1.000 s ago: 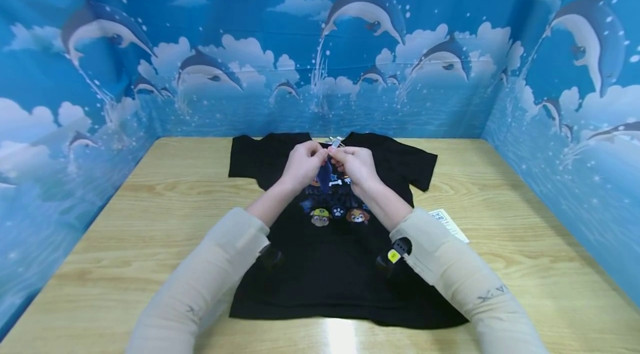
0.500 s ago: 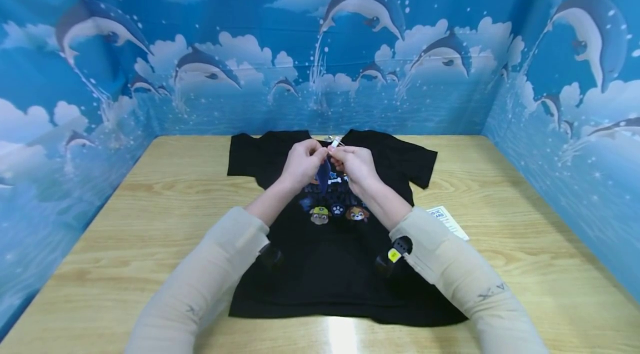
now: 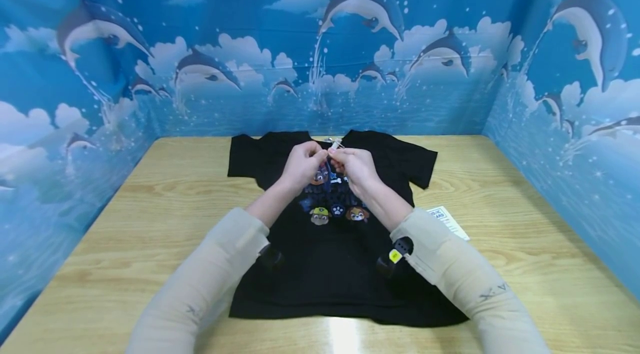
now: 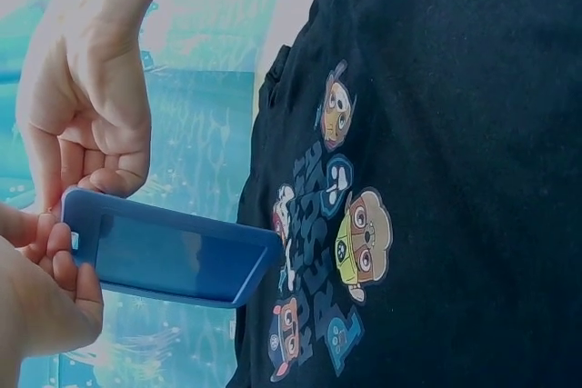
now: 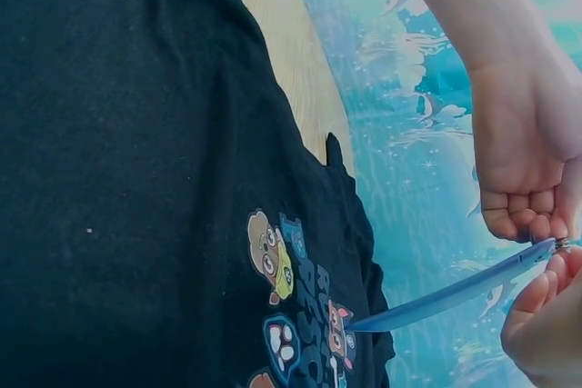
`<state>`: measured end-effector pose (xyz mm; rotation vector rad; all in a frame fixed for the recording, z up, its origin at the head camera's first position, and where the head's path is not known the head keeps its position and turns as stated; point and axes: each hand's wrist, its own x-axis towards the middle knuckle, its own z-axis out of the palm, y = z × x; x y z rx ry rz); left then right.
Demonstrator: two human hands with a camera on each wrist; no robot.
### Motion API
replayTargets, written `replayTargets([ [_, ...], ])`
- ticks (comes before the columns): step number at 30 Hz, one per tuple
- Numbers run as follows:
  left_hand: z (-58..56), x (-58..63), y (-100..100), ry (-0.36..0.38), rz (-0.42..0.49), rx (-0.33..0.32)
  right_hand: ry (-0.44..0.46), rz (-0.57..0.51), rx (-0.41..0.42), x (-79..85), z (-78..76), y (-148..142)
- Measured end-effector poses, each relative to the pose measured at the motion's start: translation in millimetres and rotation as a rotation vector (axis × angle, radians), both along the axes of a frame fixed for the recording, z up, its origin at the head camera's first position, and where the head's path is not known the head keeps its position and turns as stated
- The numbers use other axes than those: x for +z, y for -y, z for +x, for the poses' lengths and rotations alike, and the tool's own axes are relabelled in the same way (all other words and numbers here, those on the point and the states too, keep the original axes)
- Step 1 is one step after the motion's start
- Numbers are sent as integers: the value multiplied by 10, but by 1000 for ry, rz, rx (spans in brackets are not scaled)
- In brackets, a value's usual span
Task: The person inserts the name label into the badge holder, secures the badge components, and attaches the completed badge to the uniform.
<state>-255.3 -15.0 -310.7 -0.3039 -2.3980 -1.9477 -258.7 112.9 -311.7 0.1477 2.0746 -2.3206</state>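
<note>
A blue card holder [image 4: 177, 247] with a clear window hangs over the printed chest of a black T-shirt [image 3: 330, 265]. My left hand [image 3: 304, 165] pinches it by its top edge, with the fingertips of both hands meeting there. At that edge a small metallic-white clip [image 3: 336, 144] sticks out past the fingertips of my right hand [image 3: 357, 166], which seems to pinch it. Fingers hide most of the joint between clip and holder. In the right wrist view the holder appears nearly edge-on.
The T-shirt lies spread on a wooden table [image 3: 175, 220], cartoon dogs upward. A white printed card [image 3: 448, 223] lies to its right, partly behind my right sleeve. A blue dolphin-print curtain [image 3: 320, 65] encloses the back and sides.
The blue holder has turned slightly, so the left cartoon dog on the print shows again below my hands. The clip has tilted a little. Both hands stay almost in place.
</note>
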Motion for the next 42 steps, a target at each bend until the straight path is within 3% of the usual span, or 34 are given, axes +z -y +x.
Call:
replayTargets([
  [7,-10,13,-14,20,24,-20,-17,-34,-5,19,-37,-17],
  [17,-48,21,-15,-20,-27,-5,-5,-94,18,76,12,-33],
  [27,-31,38,5,4,-54,0,32,-18,62,69,-20,-61],
  [42,-4,39,14,-43,-76,24,24,193,128,46,13,-110],
])
